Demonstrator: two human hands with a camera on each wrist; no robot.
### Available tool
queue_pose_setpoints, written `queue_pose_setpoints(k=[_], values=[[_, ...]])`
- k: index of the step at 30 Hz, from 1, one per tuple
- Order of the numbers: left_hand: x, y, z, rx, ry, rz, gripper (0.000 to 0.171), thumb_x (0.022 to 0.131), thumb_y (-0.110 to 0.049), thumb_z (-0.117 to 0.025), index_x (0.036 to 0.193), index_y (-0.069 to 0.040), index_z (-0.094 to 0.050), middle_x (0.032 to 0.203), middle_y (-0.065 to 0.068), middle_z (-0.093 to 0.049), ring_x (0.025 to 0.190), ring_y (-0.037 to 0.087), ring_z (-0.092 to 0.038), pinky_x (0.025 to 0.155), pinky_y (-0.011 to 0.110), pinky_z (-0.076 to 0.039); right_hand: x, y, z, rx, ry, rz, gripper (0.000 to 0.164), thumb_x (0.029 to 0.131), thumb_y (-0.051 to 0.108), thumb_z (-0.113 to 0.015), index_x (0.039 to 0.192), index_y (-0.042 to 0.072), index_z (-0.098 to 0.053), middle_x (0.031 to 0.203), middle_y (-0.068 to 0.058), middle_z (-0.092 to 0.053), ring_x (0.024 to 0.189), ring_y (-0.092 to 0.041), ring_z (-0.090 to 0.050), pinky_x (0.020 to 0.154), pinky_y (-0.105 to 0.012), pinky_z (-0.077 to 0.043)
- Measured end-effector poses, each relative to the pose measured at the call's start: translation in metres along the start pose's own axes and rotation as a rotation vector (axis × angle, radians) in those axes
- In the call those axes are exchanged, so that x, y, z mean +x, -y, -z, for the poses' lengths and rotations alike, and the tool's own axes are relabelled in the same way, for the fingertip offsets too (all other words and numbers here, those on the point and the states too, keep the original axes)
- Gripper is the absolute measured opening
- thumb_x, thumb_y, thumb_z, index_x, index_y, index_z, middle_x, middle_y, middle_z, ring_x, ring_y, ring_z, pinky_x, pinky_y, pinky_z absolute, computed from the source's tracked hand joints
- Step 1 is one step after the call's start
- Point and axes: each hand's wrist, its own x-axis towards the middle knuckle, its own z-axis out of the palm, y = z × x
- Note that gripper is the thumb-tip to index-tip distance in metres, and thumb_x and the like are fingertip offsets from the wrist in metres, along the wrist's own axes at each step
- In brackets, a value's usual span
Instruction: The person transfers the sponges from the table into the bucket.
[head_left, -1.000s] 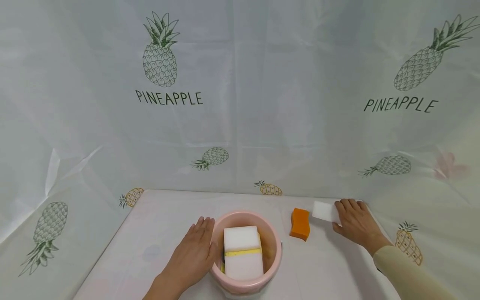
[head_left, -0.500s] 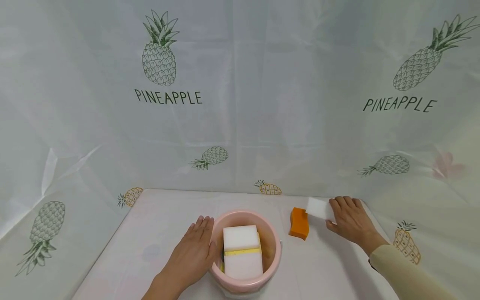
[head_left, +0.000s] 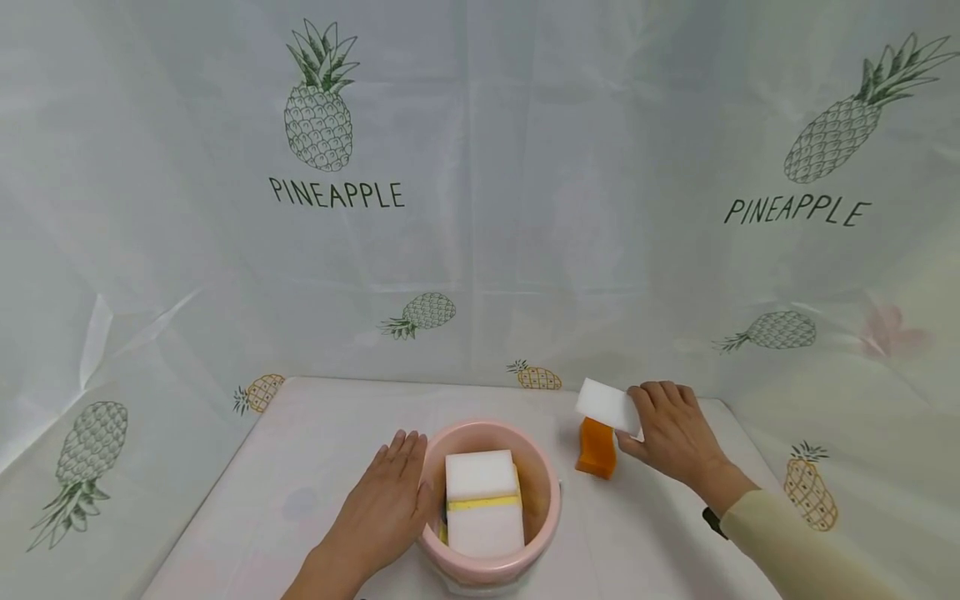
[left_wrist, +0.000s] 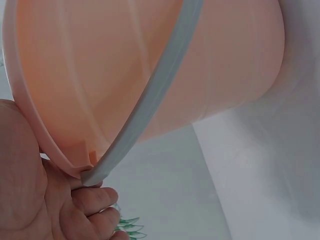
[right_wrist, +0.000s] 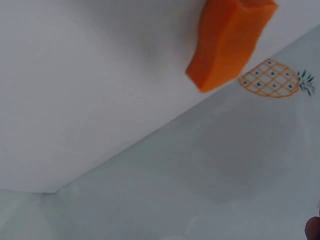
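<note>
My right hand (head_left: 675, 433) pinches a white sponge (head_left: 609, 406) by its right end, raised above the table. In the head view that sponge overlaps the far end of an orange wavy-sided sponge (head_left: 597, 450) lying on the table. The right wrist view shows the orange sponge (right_wrist: 225, 42) and only a fingertip (right_wrist: 313, 228) at its edge; the white sponge is out of that view. My left hand (head_left: 378, 508), its fingers extended, rests against the left rim of a pink bucket (head_left: 555, 508). In the left wrist view, fingers (left_wrist: 95, 200) lie beside the bucket's grey handle (left_wrist: 145, 107).
Inside the bucket, white sponge blocks (head_left: 486, 532) sit with a yellow layer (head_left: 483, 502) showing between them. A pale cloth covers the table (head_left: 337, 417). Behind it hangs a pineapple-print curtain (head_left: 585, 208), which also closes in both sides.
My right hand has moved left and lifted the white sponge, from beside the orange sponge to over its far end. The left hand stays at the bucket.
</note>
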Motion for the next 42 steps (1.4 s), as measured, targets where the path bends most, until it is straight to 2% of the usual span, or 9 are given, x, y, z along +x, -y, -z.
queue_pose_setpoints(k=[3, 5, 10, 12, 15, 23, 29, 33, 42], values=[[-0.001, 0.000, 0.000, -0.007, 0.003, 0.003, 0.058, 0.111, -0.029, -0.046, 0.157, 0.006, -0.043, 0.164, 0.024, -0.041, 0.158, 0.040, -0.032, 0.128, 0.057, -0.029, 0.009, 0.014, 0.008, 0.038, -0.033, -0.014, 0.061, 0.090, 0.051, -0.062, 0.120, -0.002, -0.057, 0.109, -0.020, -0.062, 0.100, -0.040, -0.055, 0.083, -0.054, -0.047], [-0.001, 0.000, 0.001, -0.008, 0.008, 0.005, 0.058, 0.111, -0.029, -0.046, 0.158, 0.006, -0.043, 0.165, 0.024, -0.041, 0.158, 0.039, -0.032, 0.129, 0.057, -0.029, 0.015, 0.025, 0.012, 0.068, -0.058, -0.020, 0.062, 0.093, 0.053, -0.058, 0.121, -0.002, -0.057, 0.110, -0.020, -0.062, 0.101, -0.040, -0.055, 0.084, -0.055, -0.047], [-0.002, 0.000, 0.001, -0.017, 0.012, 0.006, 0.058, 0.112, -0.029, -0.046, 0.158, 0.006, -0.042, 0.165, 0.023, -0.041, 0.158, 0.039, -0.032, 0.129, 0.056, -0.029, 0.029, 0.056, 0.025, 0.163, -0.122, 0.003, 0.074, 0.104, 0.065, -0.036, 0.123, -0.002, -0.059, 0.115, -0.020, -0.061, 0.105, -0.041, -0.054, 0.085, -0.055, -0.045], [-0.002, -0.001, 0.001, -0.022, 0.012, 0.007, 0.058, 0.112, -0.029, -0.046, 0.158, 0.006, -0.042, 0.165, 0.023, -0.041, 0.158, 0.039, -0.032, 0.129, 0.056, -0.029, 0.034, 0.071, 0.032, 0.199, -0.144, 0.027, 0.075, 0.104, 0.066, -0.033, 0.123, -0.001, -0.059, 0.115, -0.019, -0.061, 0.105, -0.040, -0.054, 0.085, -0.053, -0.045], [-0.002, -0.001, 0.002, -0.030, 0.013, 0.010, 0.058, 0.112, -0.029, -0.046, 0.158, 0.005, -0.042, 0.165, 0.023, -0.040, 0.158, 0.039, -0.031, 0.129, 0.056, -0.029, 0.040, 0.092, 0.042, 0.250, -0.154, 0.066, 0.069, 0.103, 0.063, -0.040, 0.123, 0.001, -0.060, 0.115, -0.015, -0.062, 0.106, -0.036, -0.054, 0.086, -0.050, -0.043], [-0.002, -0.002, 0.003, -0.036, 0.003, 0.015, 0.057, 0.111, -0.027, -0.046, 0.158, 0.006, -0.043, 0.165, 0.023, -0.042, 0.158, 0.039, -0.032, 0.128, 0.056, -0.030, 0.046, 0.137, 0.056, 0.325, -0.127, 0.162, 0.053, 0.097, 0.053, -0.062, 0.122, 0.006, -0.061, 0.113, -0.005, -0.062, 0.107, -0.025, -0.055, 0.093, -0.045, -0.044], [-0.003, -0.003, 0.003, -0.035, 0.006, 0.013, 0.057, 0.112, -0.027, -0.046, 0.157, 0.006, -0.043, 0.164, 0.023, -0.042, 0.158, 0.039, -0.033, 0.128, 0.056, -0.030, 0.044, 0.158, 0.063, 0.330, -0.034, 0.221, 0.053, 0.087, 0.051, -0.074, 0.120, 0.012, -0.061, 0.114, 0.001, -0.061, 0.105, -0.018, -0.053, 0.091, -0.039, -0.043], [-0.003, -0.002, 0.003, -0.044, 0.006, 0.011, 0.056, 0.112, -0.027, -0.046, 0.157, 0.006, -0.043, 0.164, 0.023, -0.042, 0.158, 0.039, -0.033, 0.128, 0.057, -0.030, 0.040, 0.167, 0.067, 0.309, 0.021, 0.271, 0.056, 0.085, 0.054, -0.078, 0.121, 0.014, -0.061, 0.113, 0.003, -0.062, 0.103, -0.016, -0.052, 0.088, -0.036, -0.042], [-0.003, -0.001, 0.002, -0.046, -0.003, 0.006, 0.056, 0.112, -0.027, -0.047, 0.157, 0.006, -0.043, 0.164, 0.024, -0.043, 0.157, 0.039, -0.034, 0.127, 0.057, -0.031, 0.041, 0.169, 0.071, 0.297, 0.051, 0.344, 0.055, 0.087, 0.058, -0.075, 0.120, 0.017, -0.062, 0.108, 0.006, -0.059, 0.097, -0.014, -0.049, 0.084, -0.030, -0.037]])
